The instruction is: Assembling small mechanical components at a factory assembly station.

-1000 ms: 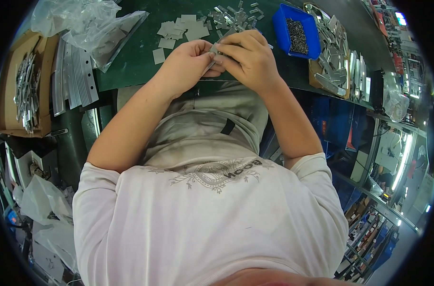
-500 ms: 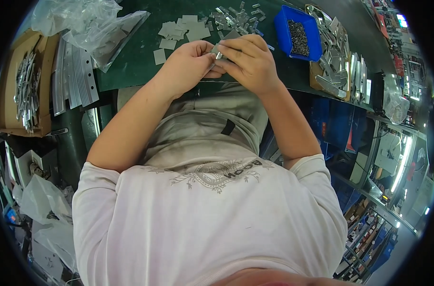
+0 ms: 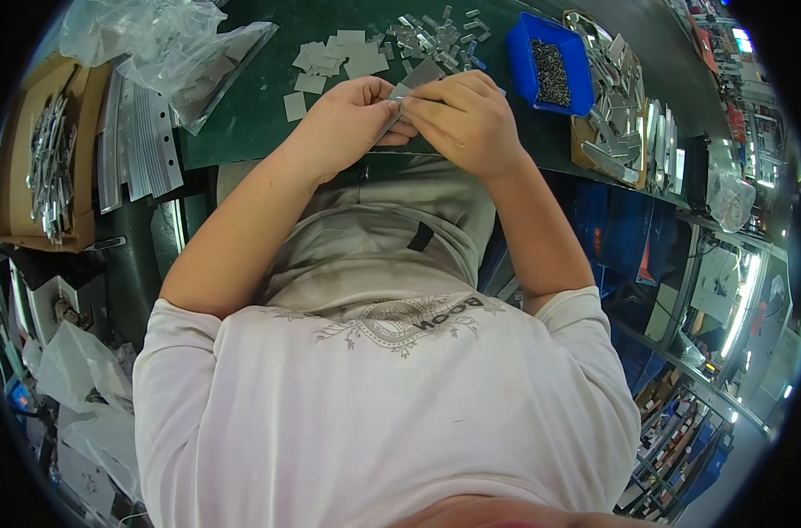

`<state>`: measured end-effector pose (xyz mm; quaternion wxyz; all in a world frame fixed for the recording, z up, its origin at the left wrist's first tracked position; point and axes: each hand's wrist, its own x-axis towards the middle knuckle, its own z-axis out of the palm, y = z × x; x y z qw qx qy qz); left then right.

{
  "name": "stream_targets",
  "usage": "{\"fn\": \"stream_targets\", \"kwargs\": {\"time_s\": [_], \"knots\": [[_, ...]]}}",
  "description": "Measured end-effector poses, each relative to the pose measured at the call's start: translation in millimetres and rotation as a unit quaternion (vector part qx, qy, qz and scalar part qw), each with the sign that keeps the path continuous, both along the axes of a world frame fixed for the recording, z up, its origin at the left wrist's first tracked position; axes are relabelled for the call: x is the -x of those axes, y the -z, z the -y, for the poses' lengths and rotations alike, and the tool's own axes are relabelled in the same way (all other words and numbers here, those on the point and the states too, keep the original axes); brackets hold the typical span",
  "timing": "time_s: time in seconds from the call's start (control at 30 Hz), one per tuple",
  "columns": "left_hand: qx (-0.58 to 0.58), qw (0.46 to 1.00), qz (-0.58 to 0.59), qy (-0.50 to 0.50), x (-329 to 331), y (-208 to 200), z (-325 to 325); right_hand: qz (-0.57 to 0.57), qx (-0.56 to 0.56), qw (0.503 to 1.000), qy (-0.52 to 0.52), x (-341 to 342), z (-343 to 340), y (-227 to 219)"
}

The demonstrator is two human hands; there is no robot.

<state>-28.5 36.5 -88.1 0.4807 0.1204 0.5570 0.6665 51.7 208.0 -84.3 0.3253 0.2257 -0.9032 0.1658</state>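
Between my two hands, over the near edge of the green table, is a flat grey metal strip (image 3: 422,74), slanting up to the right. My left hand (image 3: 358,114) is closed on its lower end, thumb on top. The fingers of my right hand (image 3: 462,114) pinch at the strip's middle, where a small shiny edge shows; whether a separate small part is there I cannot tell. Beyond my hands lie thin square plates (image 3: 363,62) and a loose pile of small shiny metal pieces (image 3: 431,37).
A blue bin (image 3: 525,70) of small dark screws stands to the right, beside a cardboard box (image 3: 585,141) of metal parts. At the left are clear plastic bags (image 3: 154,44), long grey metal strips (image 3: 141,141) and a cardboard box (image 3: 84,158) holding thin metal parts.
My right hand has shifted slightly right and down, its fingers now more curled. More of the grey strip shows above my fingers. My left hand stays in place.
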Motion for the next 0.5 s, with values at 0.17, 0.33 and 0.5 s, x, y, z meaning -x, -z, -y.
{"fn": "stream_targets", "kwargs": {"time_s": [0.17, 0.33, 0.5], "knots": [[-0.003, 1.000, 0.012, 0.005, 1.0, -1.6, -0.2, 0.068, -0.026, 0.997, -0.001, -0.2, 3.1, -9.3], [-0.001, 1.000, -0.013, 0.020, 0.6, -3.5, 0.4, 0.145, -0.015, 0.989, 0.008, 1.7, 3.2, -20.1], [-0.002, 1.000, -0.007, 0.011, 0.6, 0.8, 0.0, 0.219, 0.031, 0.975, -0.008, 2.9, 0.6, -26.6]]}}
